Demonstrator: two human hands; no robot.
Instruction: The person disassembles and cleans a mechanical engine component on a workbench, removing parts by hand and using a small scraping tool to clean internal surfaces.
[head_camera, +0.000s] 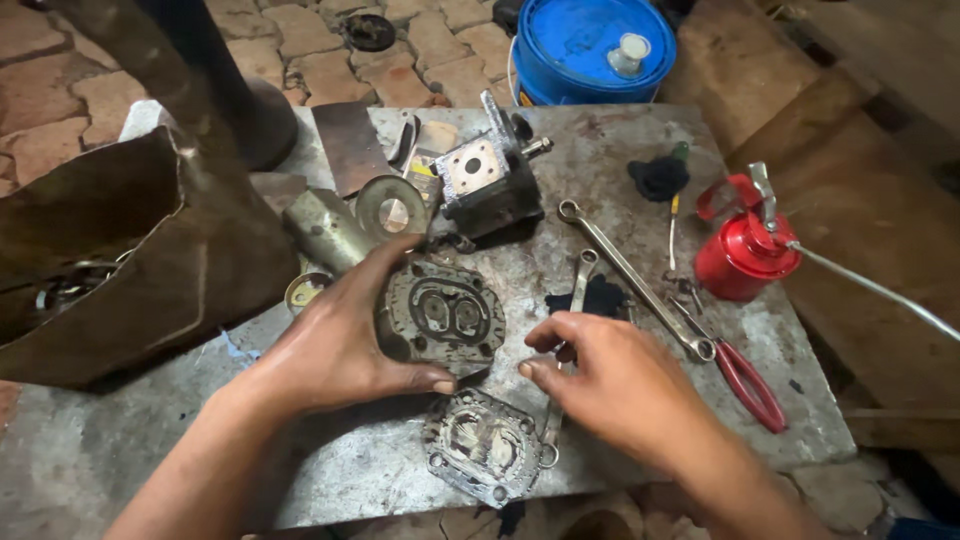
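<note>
My left hand (340, 345) grips a greasy metal pump cover plate (445, 315) lying in the middle of the metal table (620, 160), fingers on its far edge and thumb on its near edge. My right hand (610, 385) rests beside it, fingers curled with the fingertips near a small dark part by the plate's right corner; whether it grips anything is unclear. A second flat plate or gasket (482, 445) lies at the table's near edge between my hands. The pump body (485, 180) stands behind the cover plate.
A ring spanner (630, 275), a smaller spanner (580, 275) and red-handled pliers (745, 380) lie to the right. A red oil can (745, 250) stands at the right edge. A blue drum (590, 45) sits behind the table, a torn brown sack (130, 260) to the left.
</note>
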